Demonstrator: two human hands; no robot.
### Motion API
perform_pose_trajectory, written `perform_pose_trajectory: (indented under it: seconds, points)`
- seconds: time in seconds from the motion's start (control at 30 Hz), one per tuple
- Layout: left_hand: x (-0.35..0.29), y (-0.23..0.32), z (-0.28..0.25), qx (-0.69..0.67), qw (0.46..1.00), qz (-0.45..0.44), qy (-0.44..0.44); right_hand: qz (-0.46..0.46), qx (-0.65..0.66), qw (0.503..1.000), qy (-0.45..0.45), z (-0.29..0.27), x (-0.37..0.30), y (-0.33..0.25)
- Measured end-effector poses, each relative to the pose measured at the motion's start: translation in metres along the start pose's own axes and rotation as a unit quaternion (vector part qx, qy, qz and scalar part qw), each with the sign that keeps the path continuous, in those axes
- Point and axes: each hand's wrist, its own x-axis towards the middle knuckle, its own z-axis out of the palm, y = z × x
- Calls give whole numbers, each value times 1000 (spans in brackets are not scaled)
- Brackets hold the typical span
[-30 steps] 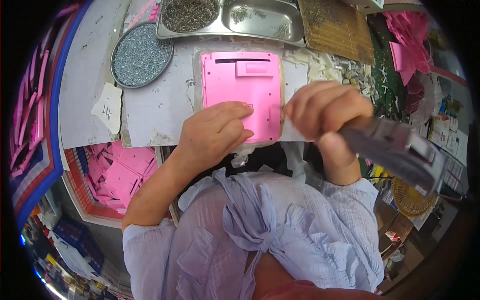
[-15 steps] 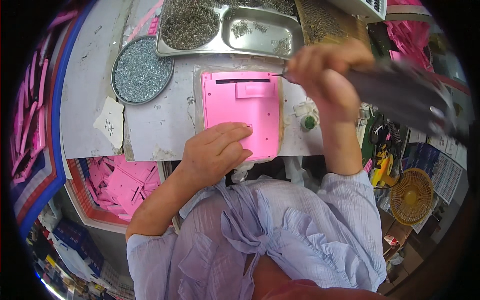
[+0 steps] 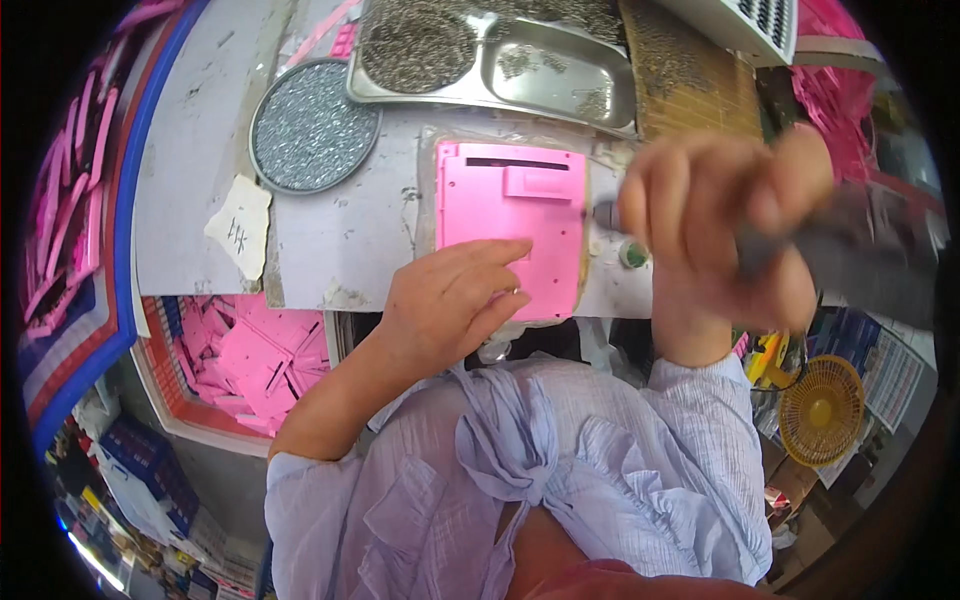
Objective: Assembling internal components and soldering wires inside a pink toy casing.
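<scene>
**Left hand on a pink panel, right hand around a power screwdriver**

A pink plastic panel (image 3: 495,215) lies flat on clear plastic film (image 3: 428,190) at the front of the bench (image 3: 350,240), its dark slot toward the far side. The left hand (image 3: 455,295) rests over its lower left part, fingers bent and the thumb apart from the index finger; whether anything small is pinched there, I cannot tell. The right hand (image 3: 715,230), blurred, has its fingers closed around a dark power screwdriver (image 3: 870,255). The tool's narrow end points left, at the panel's right edge; contact between the two is unclear.

Left of the panel are a torn white scrap (image 3: 240,228) with dark marks and, farther back, a round dish (image 3: 300,191) full of small silvery metal pieces (image 3: 315,125). Behind the panel stands a two-section metal tray (image 3: 490,102), with many small dark metal parts (image 3: 415,45) in its left section. A red-and-white basket (image 3: 158,352) of pink pieces (image 3: 260,360) sits below the bench edge, and a yellow fan (image 3: 820,410) is at lower right.
</scene>
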Motion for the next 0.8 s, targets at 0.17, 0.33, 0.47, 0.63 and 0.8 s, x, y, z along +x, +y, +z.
perform_pose_trajectory:
  seconds: [0.17, 0.33, 0.47, 0.63, 0.8]
  points:
    - [7, 1, -9, 12, 998, -4, 54, 25, 65, 997, -41, 31, -4, 0]
    - [-3, -4, -18, 4, 998, -34, 60, 45, 51, 998, -19, 41, -2, 12]
    - [-5, -12, -24, 36, 995, 3, 89, 55, 44, 998, -9, 46, 3, 20]
    - [8, -23, -53, 141, 989, -20, 43, 35, 11, 999, 12, 46, 17, 31]
    - [15, -83, -106, 414, 886, -185, 99, 17, -39, 999, 6, 11, 35, 74]
